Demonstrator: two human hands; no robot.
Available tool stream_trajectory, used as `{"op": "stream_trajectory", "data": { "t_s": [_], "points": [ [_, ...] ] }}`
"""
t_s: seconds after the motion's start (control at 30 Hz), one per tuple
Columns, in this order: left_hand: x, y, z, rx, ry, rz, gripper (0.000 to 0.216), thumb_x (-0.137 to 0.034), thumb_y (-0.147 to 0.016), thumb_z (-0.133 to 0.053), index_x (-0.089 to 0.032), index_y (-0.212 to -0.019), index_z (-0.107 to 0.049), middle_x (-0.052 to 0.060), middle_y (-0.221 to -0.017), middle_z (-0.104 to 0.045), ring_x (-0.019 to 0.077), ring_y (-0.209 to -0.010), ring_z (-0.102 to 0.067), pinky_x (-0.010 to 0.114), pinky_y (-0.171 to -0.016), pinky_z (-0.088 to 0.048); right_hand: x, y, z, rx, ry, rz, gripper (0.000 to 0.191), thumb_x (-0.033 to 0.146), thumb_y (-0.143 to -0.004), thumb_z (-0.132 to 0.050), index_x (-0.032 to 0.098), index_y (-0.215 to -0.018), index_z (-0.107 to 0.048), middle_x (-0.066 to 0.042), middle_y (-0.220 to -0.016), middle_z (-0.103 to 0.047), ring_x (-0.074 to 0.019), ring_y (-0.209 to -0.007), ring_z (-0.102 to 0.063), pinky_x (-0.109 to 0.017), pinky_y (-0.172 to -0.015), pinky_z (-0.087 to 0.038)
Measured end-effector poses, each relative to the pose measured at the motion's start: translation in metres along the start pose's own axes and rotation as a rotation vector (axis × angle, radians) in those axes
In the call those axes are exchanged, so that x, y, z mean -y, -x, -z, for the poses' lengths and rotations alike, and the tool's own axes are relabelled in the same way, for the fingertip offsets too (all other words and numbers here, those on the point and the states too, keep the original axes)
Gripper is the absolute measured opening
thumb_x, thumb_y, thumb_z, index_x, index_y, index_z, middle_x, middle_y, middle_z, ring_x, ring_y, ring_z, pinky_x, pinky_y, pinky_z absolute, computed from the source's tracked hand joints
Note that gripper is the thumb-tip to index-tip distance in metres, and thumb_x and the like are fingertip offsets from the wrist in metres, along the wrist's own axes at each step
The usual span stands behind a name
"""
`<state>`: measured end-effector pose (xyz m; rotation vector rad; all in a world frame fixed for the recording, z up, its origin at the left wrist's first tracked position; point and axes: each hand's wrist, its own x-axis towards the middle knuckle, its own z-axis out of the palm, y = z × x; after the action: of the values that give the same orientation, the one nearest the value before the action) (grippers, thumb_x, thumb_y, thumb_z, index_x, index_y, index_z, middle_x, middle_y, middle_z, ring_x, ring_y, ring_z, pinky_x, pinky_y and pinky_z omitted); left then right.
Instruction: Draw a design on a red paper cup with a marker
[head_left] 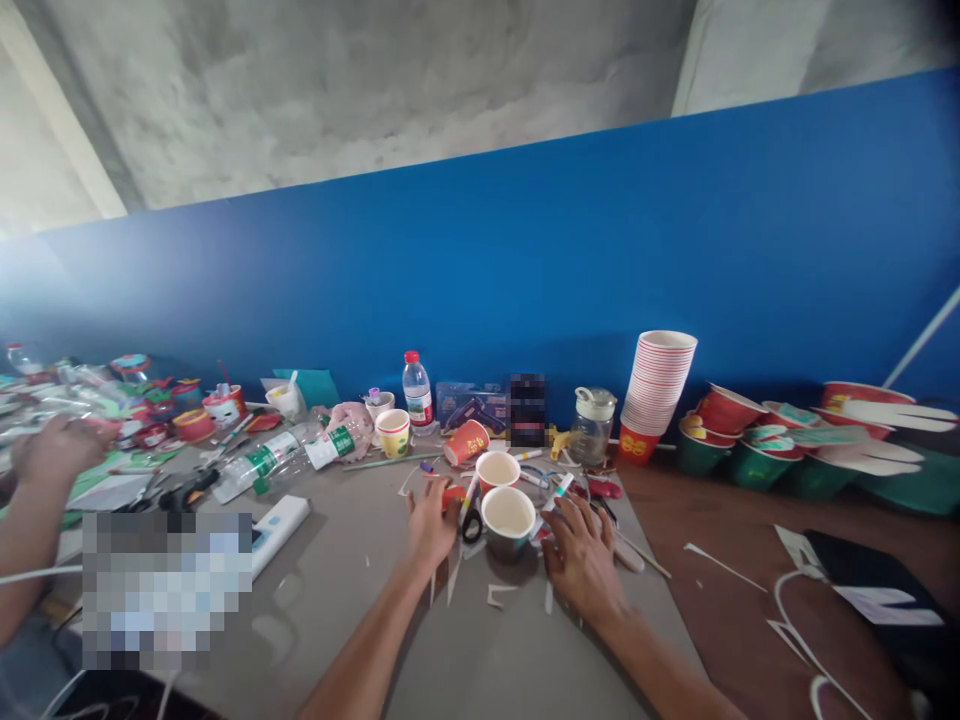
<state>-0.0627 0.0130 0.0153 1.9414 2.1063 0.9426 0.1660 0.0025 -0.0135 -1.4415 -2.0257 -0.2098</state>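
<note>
A green paper cup [509, 545] stands upright on the grey table between my hands, with a red paper cup [498, 470] just behind it. My left hand [433, 527] rests to the left of the cups, its fingers apart and beside a small orange object [452, 497] and black-handled scissors [472, 524]. To the right, my right hand [586, 552] lies with spread fingers over several small items, close to a white marker [559, 490]. Neither hand touches the cups. White paper scraps [499, 596] lie in front of the green cup.
Behind stand a tipped red cup [466, 442], a water bottle [418, 395], a glass jar [594, 428] and a tall cup stack [658, 385]. Decorated bowls [765, 460] line the right. A power strip [282, 535] and another person's hand [64, 450] are at left.
</note>
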Motion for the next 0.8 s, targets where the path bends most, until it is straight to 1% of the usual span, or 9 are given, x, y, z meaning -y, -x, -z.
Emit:
{"op": "stream_trajectory", "data": {
  "t_s": [0.07, 0.17, 0.23, 0.33, 0.43, 0.5, 0.63, 0.73, 0.8],
  "points": [
    [0.004, -0.002, 0.000, -0.003, -0.013, 0.024, 0.031, -0.016, -0.082, -0.039, -0.021, -0.109, -0.053, 0.008, -0.108, -0.065, 0.0226, -0.103, -0.056, 0.053, -0.104, -0.013, 0.001, 0.000, 0.001, -0.002, -0.005, -0.001, 0.030, 0.018, -0.077, -0.047, 0.024, -0.101, -0.063, -0.007, -0.119, -0.055, -0.0278, -0.119, -0.037, -0.052, -0.101, -0.019],
    [0.006, -0.001, -0.002, 0.005, -0.040, 0.017, 0.028, -0.012, -0.080, -0.040, -0.022, -0.096, -0.060, 0.006, -0.096, -0.068, 0.0237, -0.098, -0.058, 0.054, -0.104, -0.008, 0.002, 0.000, 0.002, -0.005, -0.011, 0.002, 0.029, 0.017, -0.077, -0.047, 0.024, -0.101, -0.063, -0.007, -0.119, -0.055, -0.0275, -0.118, -0.038, -0.052, -0.101, -0.019],
    [0.005, 0.001, -0.002, -0.013, -0.066, 0.006, 0.029, -0.012, -0.079, -0.040, -0.023, -0.095, -0.061, 0.007, -0.102, -0.066, 0.0247, -0.103, -0.055, 0.053, -0.105, -0.006, 0.003, -0.001, 0.002, -0.004, -0.013, 0.001, 0.029, 0.017, -0.078, -0.046, 0.023, -0.101, -0.063, -0.007, -0.119, -0.055, -0.0273, -0.118, -0.038, -0.052, -0.101, -0.018],
    [0.004, 0.003, -0.001, -0.045, -0.142, 0.014, 0.033, -0.013, -0.080, -0.040, -0.023, -0.105, -0.059, 0.009, -0.115, -0.060, 0.0263, -0.112, -0.048, 0.054, -0.105, -0.003, 0.004, -0.001, 0.003, -0.005, -0.013, 0.001, 0.030, 0.016, -0.078, -0.046, 0.023, -0.101, -0.063, -0.007, -0.119, -0.055, -0.0270, -0.119, -0.037, -0.051, -0.102, -0.018],
    [0.006, 0.003, 0.000, -0.010, -0.203, 0.034, 0.030, -0.015, -0.081, -0.041, -0.023, -0.103, -0.060, 0.009, -0.112, -0.062, 0.0268, -0.110, -0.049, 0.055, -0.105, -0.001, 0.004, -0.001, 0.003, -0.011, -0.013, 0.005, 0.030, 0.015, -0.078, -0.045, 0.023, -0.101, -0.063, -0.007, -0.119, -0.055, -0.0267, -0.119, -0.037, -0.051, -0.102, -0.018],
    [0.007, 0.002, 0.000, 0.001, -0.210, 0.039, 0.029, -0.016, -0.081, -0.043, -0.023, -0.103, -0.061, 0.009, -0.108, -0.063, 0.0270, -0.107, -0.051, 0.055, -0.105, -0.004, 0.003, -0.001, 0.002, -0.013, -0.014, 0.006, 0.030, 0.015, -0.077, -0.046, 0.023, -0.100, -0.063, -0.007, -0.118, -0.056, -0.0266, -0.119, -0.038, -0.051, -0.102, -0.018],
    [0.011, -0.001, -0.002, -0.027, -0.204, 0.056, 0.030, -0.019, -0.080, -0.047, -0.021, -0.106, -0.060, 0.011, -0.106, -0.064, 0.0288, -0.106, -0.052, 0.052, -0.103, -0.014, 0.003, 0.000, 0.002, -0.015, -0.012, 0.005, 0.028, 0.016, -0.078, -0.047, 0.023, -0.100, -0.063, -0.007, -0.118, -0.056, -0.0270, -0.118, -0.038, -0.051, -0.101, -0.019],
    [0.015, -0.004, -0.003, -0.056, -0.178, 0.076, 0.028, -0.019, -0.084, -0.040, -0.020, -0.101, -0.062, 0.011, -0.100, -0.067, 0.0274, -0.099, -0.057, 0.052, -0.101, -0.017, 0.003, -0.001, 0.003, -0.007, -0.014, 0.007, 0.029, 0.017, -0.078, -0.047, 0.023, -0.100, -0.063, -0.007, -0.118, -0.056, -0.0274, -0.118, -0.038, -0.052, -0.102, -0.019],
    [0.019, -0.007, -0.003, -0.072, -0.148, 0.089, 0.030, -0.016, -0.086, -0.035, -0.020, -0.095, -0.063, 0.009, -0.088, -0.070, 0.0249, -0.089, -0.062, 0.051, -0.100, -0.021, 0.003, -0.001, 0.003, -0.009, -0.018, 0.007, 0.029, 0.017, -0.078, -0.046, 0.023, -0.100, -0.064, -0.008, -0.118, -0.056, -0.0275, -0.118, -0.038, -0.052, -0.102, -0.018]
  ]
}}
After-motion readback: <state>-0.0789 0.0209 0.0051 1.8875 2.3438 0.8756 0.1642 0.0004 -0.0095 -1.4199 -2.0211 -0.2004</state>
